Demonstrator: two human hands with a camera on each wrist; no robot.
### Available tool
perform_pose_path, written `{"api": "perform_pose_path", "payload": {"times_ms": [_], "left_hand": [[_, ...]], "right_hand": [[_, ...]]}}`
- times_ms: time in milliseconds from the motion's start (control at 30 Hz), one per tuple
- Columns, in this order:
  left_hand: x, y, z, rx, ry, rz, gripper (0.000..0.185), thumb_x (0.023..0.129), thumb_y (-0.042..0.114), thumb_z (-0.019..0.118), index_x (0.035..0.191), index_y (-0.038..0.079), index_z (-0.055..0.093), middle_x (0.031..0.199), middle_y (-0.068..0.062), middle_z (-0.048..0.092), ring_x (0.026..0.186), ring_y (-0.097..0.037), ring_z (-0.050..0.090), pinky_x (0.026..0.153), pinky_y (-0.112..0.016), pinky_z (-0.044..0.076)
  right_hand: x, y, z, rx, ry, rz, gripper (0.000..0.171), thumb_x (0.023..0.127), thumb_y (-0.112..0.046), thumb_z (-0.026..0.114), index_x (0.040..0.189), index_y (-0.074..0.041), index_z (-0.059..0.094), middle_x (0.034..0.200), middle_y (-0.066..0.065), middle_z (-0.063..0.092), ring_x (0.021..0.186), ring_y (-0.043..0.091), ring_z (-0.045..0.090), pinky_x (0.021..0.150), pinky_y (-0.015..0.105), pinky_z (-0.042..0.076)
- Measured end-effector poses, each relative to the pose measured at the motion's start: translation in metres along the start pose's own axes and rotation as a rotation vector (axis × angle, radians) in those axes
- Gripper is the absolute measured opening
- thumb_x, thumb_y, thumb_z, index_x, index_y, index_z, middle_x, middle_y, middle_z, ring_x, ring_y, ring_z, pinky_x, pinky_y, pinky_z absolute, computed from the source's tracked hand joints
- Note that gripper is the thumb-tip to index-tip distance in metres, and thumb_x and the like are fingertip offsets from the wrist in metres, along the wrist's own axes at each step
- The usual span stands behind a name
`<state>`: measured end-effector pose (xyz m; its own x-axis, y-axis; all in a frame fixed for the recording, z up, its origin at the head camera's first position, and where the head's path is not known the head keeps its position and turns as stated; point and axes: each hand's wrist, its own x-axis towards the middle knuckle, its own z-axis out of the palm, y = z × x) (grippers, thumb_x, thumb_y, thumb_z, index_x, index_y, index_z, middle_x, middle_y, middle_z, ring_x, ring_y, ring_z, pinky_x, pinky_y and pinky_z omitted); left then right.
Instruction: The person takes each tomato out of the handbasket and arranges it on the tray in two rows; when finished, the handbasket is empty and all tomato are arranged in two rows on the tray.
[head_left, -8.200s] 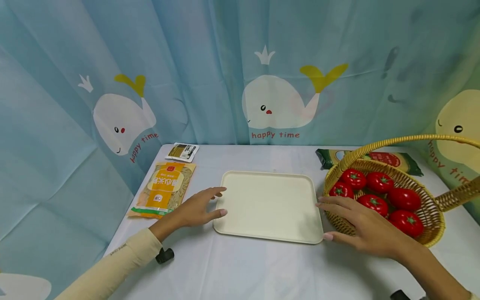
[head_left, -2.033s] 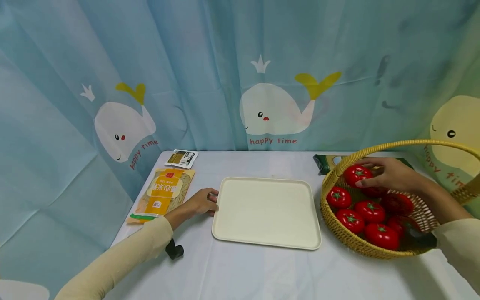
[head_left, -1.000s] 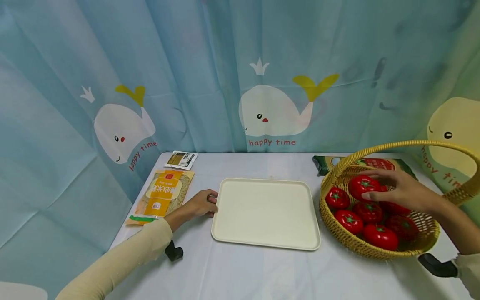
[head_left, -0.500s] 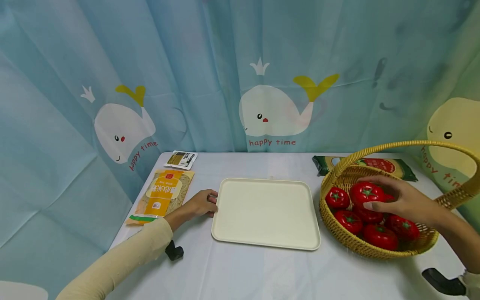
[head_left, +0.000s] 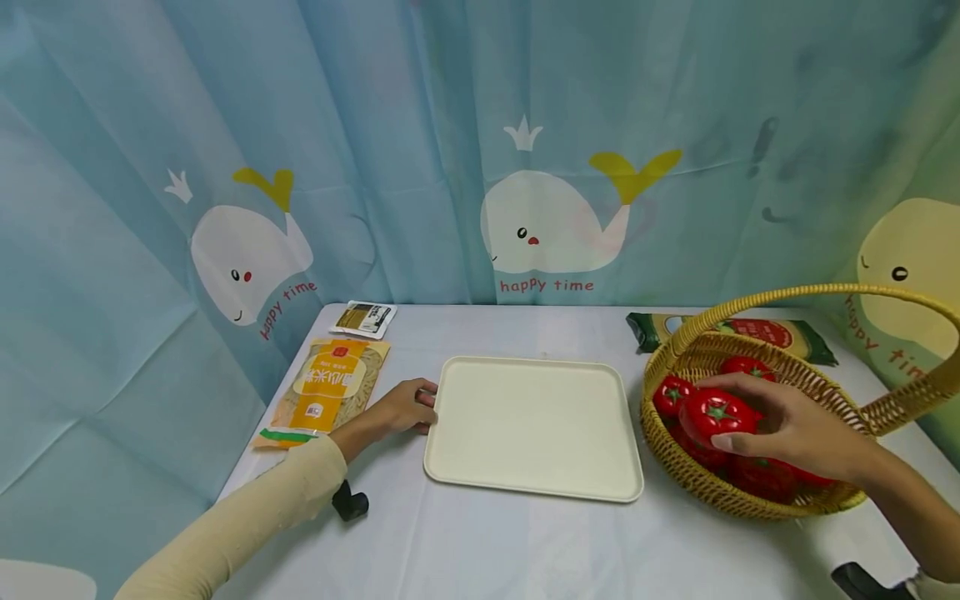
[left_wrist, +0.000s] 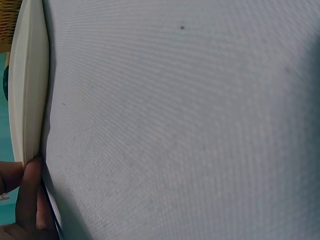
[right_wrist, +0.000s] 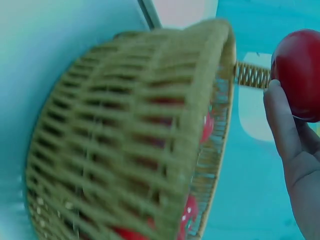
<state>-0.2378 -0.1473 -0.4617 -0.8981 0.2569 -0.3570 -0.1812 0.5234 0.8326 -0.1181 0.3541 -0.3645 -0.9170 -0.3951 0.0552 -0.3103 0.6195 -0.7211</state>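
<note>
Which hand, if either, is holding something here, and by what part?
The right hand grips a red tomato around its sides, above the wicker basket. The left hand holds nothing; its fingers rest against the cream tray's left edge.

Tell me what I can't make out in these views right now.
- Tomatoes left in the basket: head view, the right hand and its held tomato cover most; no count possible.
- Left hand contact with the tray: left wrist view shows only fingertips at the frame edge.
- Print on the small packet: head view, too small.
- Green package: basket handle crosses it.
</note>
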Motion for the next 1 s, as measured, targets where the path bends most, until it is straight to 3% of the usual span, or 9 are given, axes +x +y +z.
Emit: {"api": "perform_pose_path", "payload": {"times_ms": [300, 567, 867, 1000], "left_hand": [[-0.001, 0.004, 0.0, -0.002, -0.004, -0.012, 0.055, 0.082, -0.002, 0.07, 0.135, -0.001, 0.054, 0.103, -0.011, 0.058, 0.079, -0.018, 0.063, 0.069, -0.028, 0.062], [-0.003, 0.004, -0.001, -0.008, -0.013, 0.003, 0.055, 0.082, -0.003, 0.07, 0.134, -0.002, 0.053, 0.102, -0.012, 0.058, 0.077, -0.018, 0.062, 0.068, -0.028, 0.062], [-0.001, 0.002, -0.002, -0.012, -0.014, 0.007, 0.054, 0.082, -0.003, 0.069, 0.134, -0.002, 0.054, 0.102, -0.012, 0.058, 0.077, -0.017, 0.062, 0.069, -0.028, 0.062], [-0.001, 0.002, -0.002, -0.007, -0.013, 0.003, 0.053, 0.082, -0.004, 0.069, 0.134, -0.001, 0.054, 0.102, -0.011, 0.057, 0.077, -0.017, 0.061, 0.069, -0.028, 0.062]], "right_hand": [[0.007, -0.029, 0.023, 0.101, -0.044, -0.016, 0.061, 0.087, -0.009, 0.075, 0.142, -0.014, 0.051, 0.126, -0.012, 0.059, 0.106, 0.005, 0.062, 0.076, 0.028, 0.061], [0.018, -0.053, 0.043, 0.21, -0.099, -0.038, 0.056, 0.084, -0.011, 0.078, 0.134, -0.017, 0.052, 0.124, -0.004, 0.059, 0.105, 0.015, 0.061, 0.071, 0.033, 0.063], [0.031, -0.064, 0.064, 0.306, -0.176, -0.059, 0.061, 0.083, -0.013, 0.078, 0.138, -0.015, 0.052, 0.129, 0.015, 0.055, 0.11, 0.02, 0.059, 0.073, 0.035, 0.064], [0.035, -0.065, 0.071, 0.286, -0.196, -0.063, 0.062, 0.081, -0.019, 0.078, 0.138, -0.021, 0.054, 0.132, 0.012, 0.054, 0.112, 0.021, 0.055, 0.075, 0.036, 0.063]]}}
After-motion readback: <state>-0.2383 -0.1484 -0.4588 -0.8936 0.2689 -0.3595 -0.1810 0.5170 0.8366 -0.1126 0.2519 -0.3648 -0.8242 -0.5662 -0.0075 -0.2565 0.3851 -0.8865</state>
